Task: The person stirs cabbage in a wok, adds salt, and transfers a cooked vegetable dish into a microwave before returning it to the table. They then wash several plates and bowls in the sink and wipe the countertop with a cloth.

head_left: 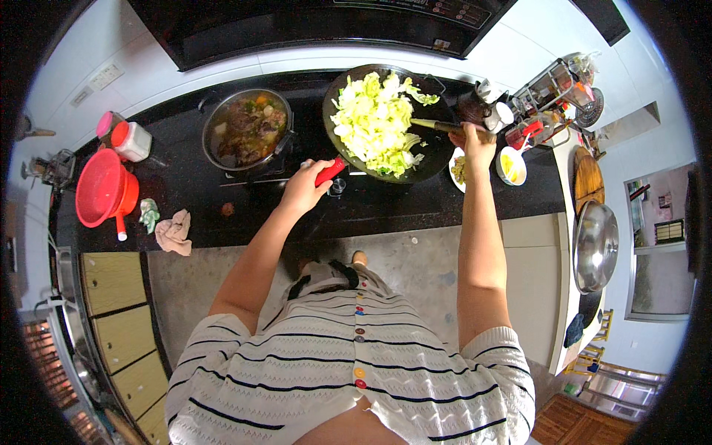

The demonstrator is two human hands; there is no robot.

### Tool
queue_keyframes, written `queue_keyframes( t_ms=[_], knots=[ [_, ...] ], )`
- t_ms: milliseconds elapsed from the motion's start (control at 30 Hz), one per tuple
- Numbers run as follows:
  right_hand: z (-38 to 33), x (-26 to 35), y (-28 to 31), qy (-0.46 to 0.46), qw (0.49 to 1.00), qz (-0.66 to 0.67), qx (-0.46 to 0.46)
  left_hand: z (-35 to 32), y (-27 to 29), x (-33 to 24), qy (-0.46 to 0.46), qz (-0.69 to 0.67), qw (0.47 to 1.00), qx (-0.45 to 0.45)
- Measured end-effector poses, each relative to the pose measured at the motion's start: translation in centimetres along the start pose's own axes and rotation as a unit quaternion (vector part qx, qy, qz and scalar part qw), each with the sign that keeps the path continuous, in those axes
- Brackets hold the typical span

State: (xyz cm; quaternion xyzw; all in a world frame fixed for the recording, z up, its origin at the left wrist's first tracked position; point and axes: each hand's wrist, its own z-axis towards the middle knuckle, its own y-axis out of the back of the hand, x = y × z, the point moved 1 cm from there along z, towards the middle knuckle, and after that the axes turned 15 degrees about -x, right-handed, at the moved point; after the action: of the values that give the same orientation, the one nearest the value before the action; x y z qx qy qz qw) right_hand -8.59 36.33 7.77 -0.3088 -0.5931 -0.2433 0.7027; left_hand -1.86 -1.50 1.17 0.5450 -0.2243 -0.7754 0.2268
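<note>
My left hand (302, 187) is closed round the red handle (331, 171) of a dark wok (437, 152). Chopped pale-green cabbage (374, 122) is heaped over the wok's middle and left side. From the right, my right hand (475, 139) grips a spatula (432, 124) with a long handle. Its head end reaches to the cabbage's right edge, and the blade itself is hard to make out. Just right of the wok, below my right wrist, a white dish (457, 169) holds greenish chopped bits.
A pot of stew (248, 130) stands left of the wok. Red colanders (104, 189), a lidded jar (133, 142) and a cloth (173, 233) lie further left. At right are a white bowl (512, 166), a condiment rack (552, 93) and a steel lid (596, 247). The range hood (319, 33) overhangs the back.
</note>
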Motion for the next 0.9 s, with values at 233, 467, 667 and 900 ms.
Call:
queue_keyframes(
  t_ms=[233,467,667,900],
  knots=[
    [-8.8,1.3,2.4,0.198,0.963,-0.109,0.145,0.1,0.1,0.1,0.010,0.006,1.000,0.003],
    [-15.4,7.7,4.8,0.406,0.819,-0.287,0.288,0.0,0.3,-0.2,0.011,0.013,1.000,0.003],
    [-15.6,16.0,4.8,0.373,0.765,-0.338,0.401,0.1,0.1,0.1,-0.002,0.010,1.000,-0.001],
    [-16.2,21.4,3.1,0.378,0.767,-0.323,0.405,0.0,0.4,0.4,-0.001,0.011,1.000,-0.009]
  ],
)
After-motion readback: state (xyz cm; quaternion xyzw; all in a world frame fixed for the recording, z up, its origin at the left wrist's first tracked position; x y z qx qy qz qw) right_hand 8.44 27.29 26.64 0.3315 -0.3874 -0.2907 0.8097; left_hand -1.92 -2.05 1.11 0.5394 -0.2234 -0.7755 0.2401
